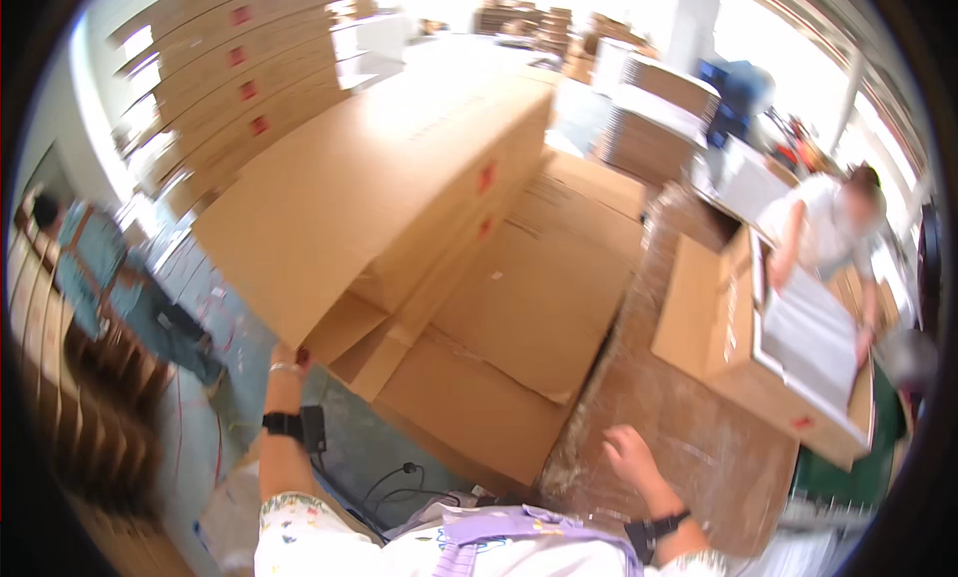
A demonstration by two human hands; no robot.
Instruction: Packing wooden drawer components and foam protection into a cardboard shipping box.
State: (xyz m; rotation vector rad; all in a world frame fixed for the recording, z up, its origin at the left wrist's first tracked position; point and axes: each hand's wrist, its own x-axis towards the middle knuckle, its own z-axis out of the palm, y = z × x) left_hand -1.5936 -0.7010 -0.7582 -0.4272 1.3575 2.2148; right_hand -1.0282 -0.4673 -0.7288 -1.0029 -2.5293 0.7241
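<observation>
A large brown cardboard box (369,178) is raised at a tilt in front of me, with flaps standing apart at its near end. My left hand (287,358) is closed on the box's lower near corner, its fingers partly hidden by the cardboard. Under and to the right of the box lie flattened cardboard sheets (529,278). My right hand (631,455) is over the brown tabletop (599,467), off the cardboard. It holds nothing; its fingers are loosely bent and a little apart. Dark bands with small devices circle both my wrists.
On the right, a co-worker (823,218) handles a white panel (813,322) in an open carton (738,317). Tall carton stacks (239,68) rise at the back left. Another person (125,288) stands at the far left near stacked cardboard (90,427). A black cable (399,477) lies below the box.
</observation>
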